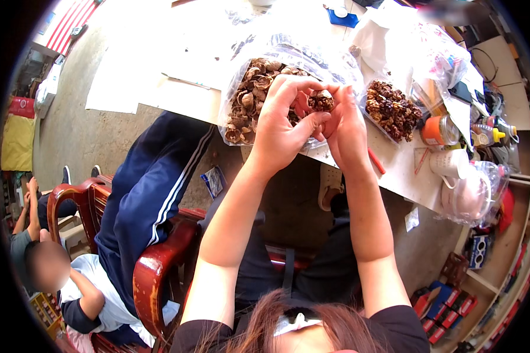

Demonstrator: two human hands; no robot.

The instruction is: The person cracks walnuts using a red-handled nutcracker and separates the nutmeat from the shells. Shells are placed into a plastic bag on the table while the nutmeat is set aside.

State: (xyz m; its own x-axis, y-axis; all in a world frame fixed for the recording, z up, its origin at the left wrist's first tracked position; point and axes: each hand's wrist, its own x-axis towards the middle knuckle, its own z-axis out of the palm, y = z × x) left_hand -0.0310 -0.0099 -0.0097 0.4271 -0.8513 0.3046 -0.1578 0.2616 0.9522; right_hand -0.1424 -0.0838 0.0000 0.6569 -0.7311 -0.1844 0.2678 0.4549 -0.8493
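Observation:
Between the fingers of my left hand point(282, 119) and my right hand point(346, 123) is a partly shelled walnut point(320, 100), its dark kernel showing in a piece of shell. Both hands are raised over the near table edge and touch at the fingers. Behind and to the left of them, a clear plastic bag point(223, 108) holds many empty walnut shells point(247, 100). Right of my right hand, walnut kernels point(391, 108) fill a clear plastic bag or tray. A red pen-like stick point(376, 161) lies at the table edge beside my right wrist.
On the white table point(190, 99) at right are an orange-labelled jar point(439, 130), a white mug point(449, 163) and a pink container in plastic point(466, 196). A seated person in blue trousers point(145, 189) is on my left, by a wooden armchair point(152, 273). Shelves point(486, 280) stand at right.

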